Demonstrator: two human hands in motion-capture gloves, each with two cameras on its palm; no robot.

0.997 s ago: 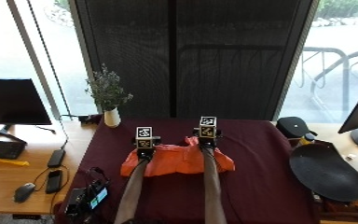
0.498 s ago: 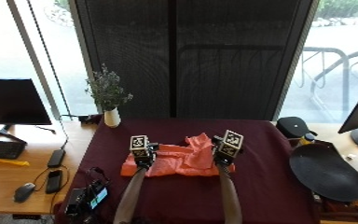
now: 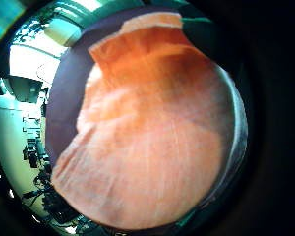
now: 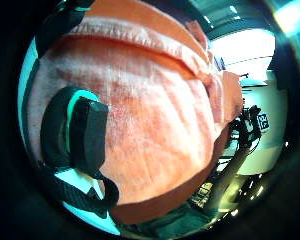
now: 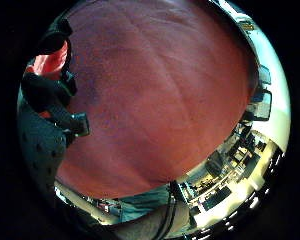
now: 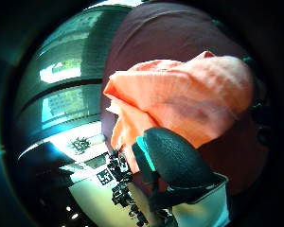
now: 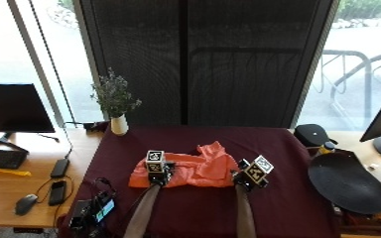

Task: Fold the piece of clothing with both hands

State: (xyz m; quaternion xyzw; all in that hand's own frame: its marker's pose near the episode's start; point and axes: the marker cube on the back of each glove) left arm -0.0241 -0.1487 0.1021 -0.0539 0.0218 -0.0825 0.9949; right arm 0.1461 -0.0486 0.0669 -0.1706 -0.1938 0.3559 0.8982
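Now the orange garment (image 7: 189,170) lies on the maroon tablecloth (image 7: 276,148), its long axis left to right. The left hand (image 7: 156,171) and right hand (image 7: 248,177) each pinch an end, fingers curled on cloth.

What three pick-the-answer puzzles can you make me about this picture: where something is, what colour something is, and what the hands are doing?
1. Where is the vase with the plant?
A. far left corner of the table
B. on the clothing
C. in a hand

2. What colour is the clothing?
A. blue
B. orange
C. white

3. What is the left hand doing?
A. pointing up
B. holding the vase
C. gripping the clothing

Answers: 1 A, it stands at the dark red tablecloth's far left corner. 2 B, it shows orange. 3 C, its thumb curls onto the cloth.
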